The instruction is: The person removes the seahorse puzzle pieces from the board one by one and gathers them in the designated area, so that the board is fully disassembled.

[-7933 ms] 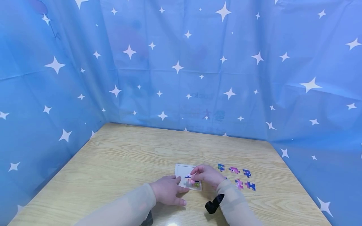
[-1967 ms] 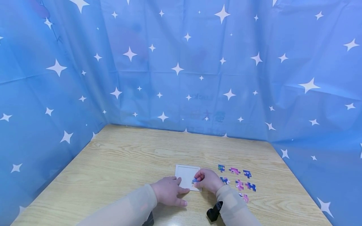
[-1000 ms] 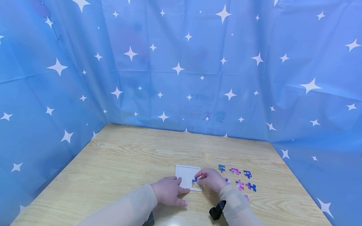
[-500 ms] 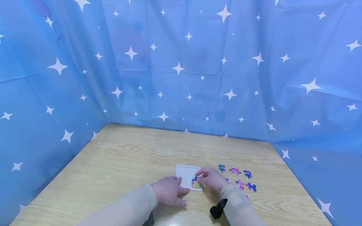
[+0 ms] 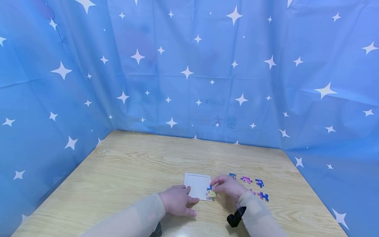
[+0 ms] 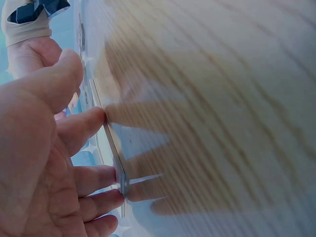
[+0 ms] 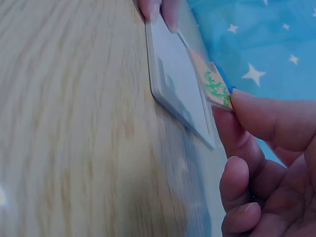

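The white puzzle tray (image 5: 196,182) lies flat on the table with its floor bare. My left hand (image 5: 177,200) rests at its near left edge, fingers extended; in the left wrist view several fingertips touch the rim. My right hand (image 5: 229,186) pinches a jigsaw piece (image 5: 211,193) between thumb and fingers, at the tray's lower right corner. The right wrist view shows this piece (image 7: 213,84) as pale orange with green marks and some blue, raised and tilted above the tray.
Right of the tray lie several loose pieces: a pink one (image 5: 246,179), a blue one (image 5: 259,182), a blue and pink one (image 5: 263,196). Others are partly hidden by the right hand. A starred blue curtain (image 5: 189,98) hangs behind the wooden table (image 5: 142,158).
Several seconds ago more puzzle colours showed in the tray. Within the last half second my right hand moved the pinched piece rightward to the tray's right rim. The left hand stayed put.
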`<state>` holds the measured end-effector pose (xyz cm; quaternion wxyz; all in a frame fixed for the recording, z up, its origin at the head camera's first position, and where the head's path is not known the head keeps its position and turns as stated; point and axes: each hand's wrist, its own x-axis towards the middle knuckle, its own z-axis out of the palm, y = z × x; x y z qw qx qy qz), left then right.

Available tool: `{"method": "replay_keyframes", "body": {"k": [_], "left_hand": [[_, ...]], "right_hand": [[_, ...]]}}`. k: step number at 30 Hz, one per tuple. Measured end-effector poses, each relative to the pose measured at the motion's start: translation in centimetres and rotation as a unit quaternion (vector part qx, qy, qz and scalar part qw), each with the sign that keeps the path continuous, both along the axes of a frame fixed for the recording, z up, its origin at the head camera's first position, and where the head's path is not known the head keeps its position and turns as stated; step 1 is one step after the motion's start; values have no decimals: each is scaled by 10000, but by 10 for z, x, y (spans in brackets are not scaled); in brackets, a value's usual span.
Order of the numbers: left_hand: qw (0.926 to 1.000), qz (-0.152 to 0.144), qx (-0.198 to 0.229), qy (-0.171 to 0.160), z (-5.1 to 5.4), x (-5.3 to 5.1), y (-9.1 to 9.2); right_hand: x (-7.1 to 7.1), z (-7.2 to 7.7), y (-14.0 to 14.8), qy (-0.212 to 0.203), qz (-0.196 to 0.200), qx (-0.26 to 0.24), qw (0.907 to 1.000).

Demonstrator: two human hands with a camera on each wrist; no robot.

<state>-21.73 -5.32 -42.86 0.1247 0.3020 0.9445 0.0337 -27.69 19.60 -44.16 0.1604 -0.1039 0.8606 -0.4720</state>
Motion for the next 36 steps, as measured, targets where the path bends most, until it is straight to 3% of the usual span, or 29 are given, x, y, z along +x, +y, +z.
{"method": "replay_keyframes", "body": {"k": [24,36], "left_hand": [[10000,24,13,-17,3,2,-1],[9999,48,29,-119,6,2,-2]], "right_hand": [[7,8,88,-223,-274,24,9994],[15,15,144,-409,-422,426,9974]]}}
